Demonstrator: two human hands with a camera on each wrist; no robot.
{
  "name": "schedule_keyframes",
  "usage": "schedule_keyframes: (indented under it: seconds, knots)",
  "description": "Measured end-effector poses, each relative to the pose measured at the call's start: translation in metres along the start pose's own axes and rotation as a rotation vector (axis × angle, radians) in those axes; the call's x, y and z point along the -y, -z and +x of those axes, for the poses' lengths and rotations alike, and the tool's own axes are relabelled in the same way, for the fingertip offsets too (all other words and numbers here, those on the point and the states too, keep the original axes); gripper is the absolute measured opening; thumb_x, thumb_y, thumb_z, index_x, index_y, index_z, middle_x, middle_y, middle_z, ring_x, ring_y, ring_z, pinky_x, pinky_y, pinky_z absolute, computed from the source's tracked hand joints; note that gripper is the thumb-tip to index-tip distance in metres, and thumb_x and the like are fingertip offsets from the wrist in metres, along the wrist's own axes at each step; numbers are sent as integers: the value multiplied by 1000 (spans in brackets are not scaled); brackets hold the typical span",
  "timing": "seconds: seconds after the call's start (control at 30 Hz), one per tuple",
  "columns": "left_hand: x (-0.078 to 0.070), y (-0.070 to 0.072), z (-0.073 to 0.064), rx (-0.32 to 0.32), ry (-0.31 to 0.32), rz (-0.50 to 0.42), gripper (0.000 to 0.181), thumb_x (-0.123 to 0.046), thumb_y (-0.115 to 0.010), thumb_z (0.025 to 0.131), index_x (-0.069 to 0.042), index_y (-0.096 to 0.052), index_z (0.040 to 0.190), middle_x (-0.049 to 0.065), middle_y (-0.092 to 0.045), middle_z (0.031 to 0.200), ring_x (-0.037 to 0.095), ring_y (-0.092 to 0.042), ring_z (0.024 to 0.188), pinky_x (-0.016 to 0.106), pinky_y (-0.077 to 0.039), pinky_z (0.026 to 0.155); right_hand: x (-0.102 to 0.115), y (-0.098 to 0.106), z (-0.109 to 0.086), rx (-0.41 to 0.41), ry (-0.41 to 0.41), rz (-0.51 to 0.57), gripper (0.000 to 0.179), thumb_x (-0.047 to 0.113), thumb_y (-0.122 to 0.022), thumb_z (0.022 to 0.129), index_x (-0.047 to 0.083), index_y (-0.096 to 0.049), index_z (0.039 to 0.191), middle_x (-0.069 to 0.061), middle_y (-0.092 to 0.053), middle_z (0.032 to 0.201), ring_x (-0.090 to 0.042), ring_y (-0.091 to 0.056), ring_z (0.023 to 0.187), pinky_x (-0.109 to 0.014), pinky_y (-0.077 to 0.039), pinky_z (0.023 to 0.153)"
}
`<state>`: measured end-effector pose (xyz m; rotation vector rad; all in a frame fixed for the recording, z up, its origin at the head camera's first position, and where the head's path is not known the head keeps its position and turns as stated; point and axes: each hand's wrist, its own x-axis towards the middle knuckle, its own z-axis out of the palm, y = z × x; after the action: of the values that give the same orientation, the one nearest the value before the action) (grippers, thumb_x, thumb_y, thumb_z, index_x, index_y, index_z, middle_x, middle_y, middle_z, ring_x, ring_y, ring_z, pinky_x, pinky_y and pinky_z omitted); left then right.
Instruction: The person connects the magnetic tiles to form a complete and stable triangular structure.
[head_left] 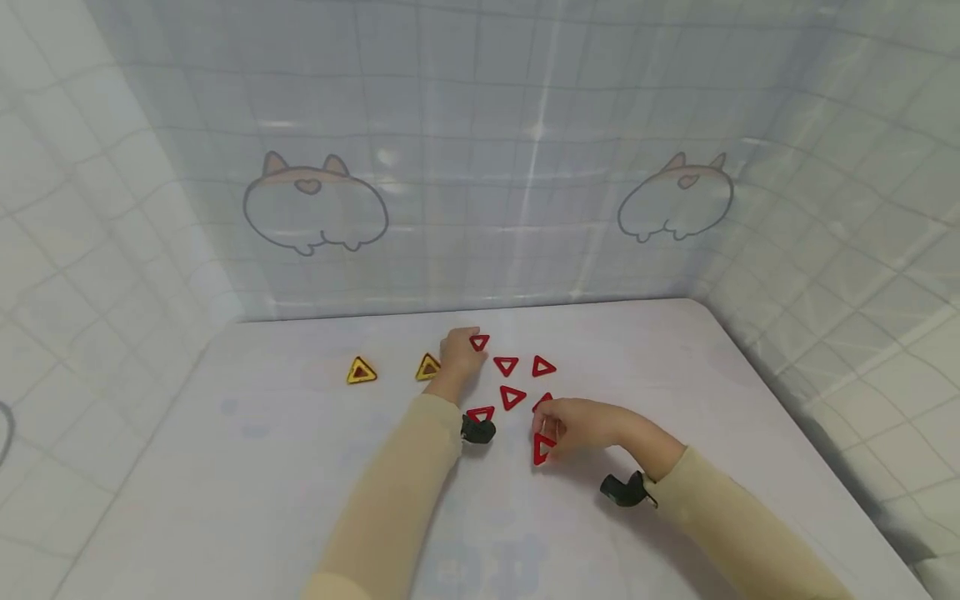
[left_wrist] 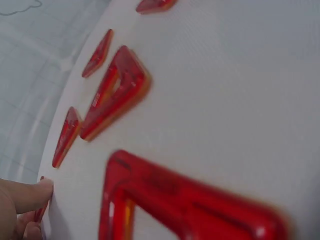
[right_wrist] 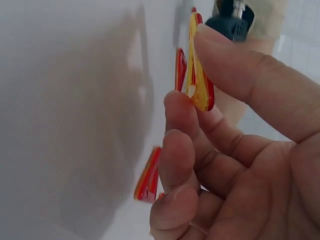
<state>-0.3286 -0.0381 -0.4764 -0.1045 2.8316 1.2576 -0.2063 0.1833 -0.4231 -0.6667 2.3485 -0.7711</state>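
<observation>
Between the thumb and forefinger of my right hand [head_left: 585,423] a red triangle tile [right_wrist: 201,92] is pinched on edge, its yellow underside showing in the right wrist view. It is lifted above the table, near other red tiles. Farther back, my left hand [head_left: 461,354] pinches another red triangle tile [head_left: 479,337]. In the left wrist view, the left thumb [left_wrist: 35,194] partly covers that tile. A red tile [head_left: 481,410] lies by the left wrist, and one more red tile [head_left: 542,402] is partly hidden behind the right hand.
Several hollow red triangles, including a middle tile [head_left: 504,398] and a back right tile [head_left: 536,364], lie flat between the hands. Left of the left hand are two yellow triangles [head_left: 362,380] with darker centres. A tiled-pattern curtain [head_left: 480,250] surrounds the white table [head_left: 240,500].
</observation>
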Motion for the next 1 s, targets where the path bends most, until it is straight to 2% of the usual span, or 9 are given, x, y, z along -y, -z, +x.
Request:
schedule_keyframes:
  seconds: [0.1, 0.27, 0.53, 0.7, 0.87, 1.0]
  knots:
    - [-1, 1, -2, -8, 5, 23, 48, -12, -71, 93, -9, -58, 140, 13, -52, 143, 34, -44, 133, 44, -38, 110, 4, -5, -3, 17, 5, -3, 37, 14, -86, 77, 19, -61, 105, -1, -60, 88, -18, -57, 84, -35, -50, 71]
    - [-1, 1, -2, 23, 29, 48, 46, -16, -70, 95, -8, -58, 139, 17, -49, 137, 33, -46, 128, 44, -43, 106, 6, -9, -4, 27, -14, -32, 39, 17, -87, 76, 23, -61, 104, 1, -60, 89, -16, -58, 85, -32, -52, 72]
    - [-6, 2, -12, 14, -13, 113, 43, -19, -68, 97, -1, -57, 134, 19, -49, 129, 32, -50, 120, 43, -46, 103, 8, -11, -5, 40, -8, -34, 37, 17, -86, 77, 22, -62, 103, 1, -60, 86, -16, -57, 83, -31, -50, 70]
    - [-6, 4, -16, 37, -23, 86, 46, -23, -63, 100, 1, -51, 137, 20, -48, 131, 32, -50, 124, 43, -44, 106, 11, -10, -5, 39, 0, -21, 37, 16, -86, 77, 22, -61, 103, 0, -60, 87, -17, -57, 83, -32, -50, 70]
    - [-8, 13, -28, 60, -33, 74, 48, -23, -63, 100, 2, -48, 138, 20, -49, 135, 33, -51, 128, 45, -43, 107, 11, -11, -6, 28, 6, -23, 37, 18, -86, 78, 24, -60, 104, 1, -61, 88, -15, -58, 84, -30, -51, 70]
    - [-10, 26, -42, 62, -58, 88, 49, -23, -66, 98, 0, -50, 138, 19, -52, 134, 32, -54, 123, 44, -46, 104, 11, -11, -8, 29, 17, -9, 38, 18, -86, 78, 24, -60, 105, 1, -61, 89, -16, -58, 84, -30, -52, 71]
